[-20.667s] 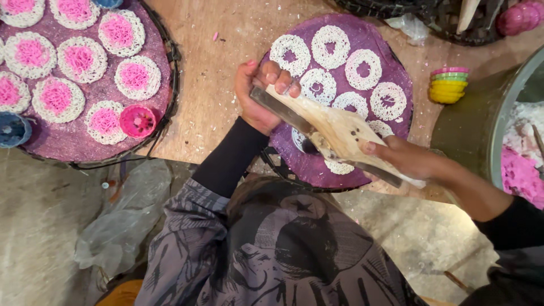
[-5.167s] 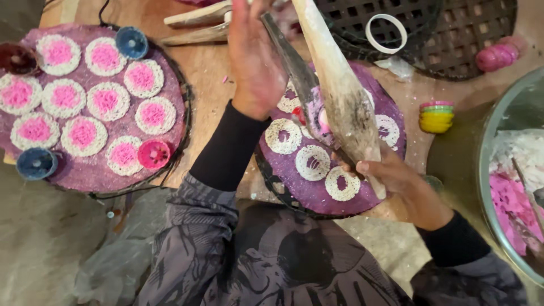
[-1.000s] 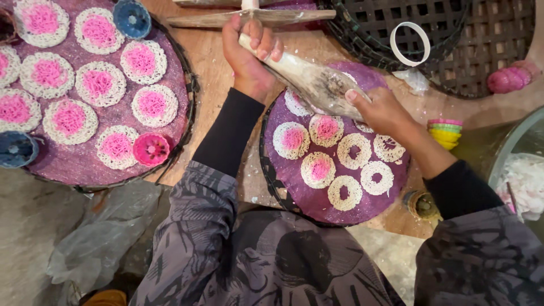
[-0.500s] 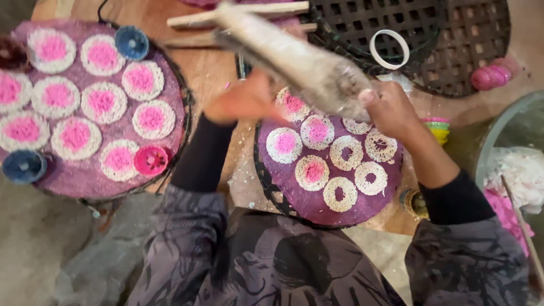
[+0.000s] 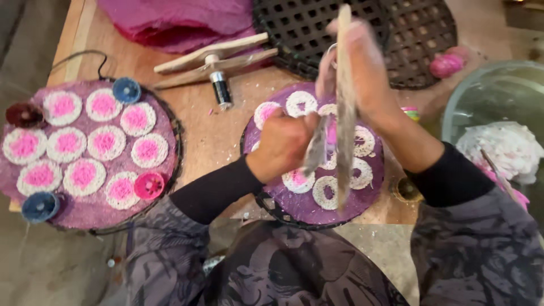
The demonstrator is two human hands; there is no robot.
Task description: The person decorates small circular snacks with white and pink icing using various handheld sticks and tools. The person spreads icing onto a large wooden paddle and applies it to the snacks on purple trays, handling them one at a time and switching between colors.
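My right hand [image 5: 362, 73] grips a long flat wooden paddle [image 5: 343, 113] smeared with pale paste, holding it on edge above a round purple tray [image 5: 371, 195]. My left hand [image 5: 281, 141] is closed on a thin scraper stick [image 5: 315, 148] laid against the paddle's lower part. Beneath them the tray carries several white rings of paste [image 5: 326, 191], some with pink centres. Both hands are motion-blurred.
A second purple tray [image 5: 85, 212] with pink-centred white discs and small blue and pink cups lies at the left. A wooden press [image 5: 212, 56], a black lattice rack [image 5: 396, 28], pink cloth [image 5: 175, 22] and a basin of white and pink paste [image 5: 504, 147] surround the work board.
The paddle has swung from a slanted, near-flat pose to upright on edge over the tray. My left hand has dropped from the paddle's far end to its lower part, with the scraper.
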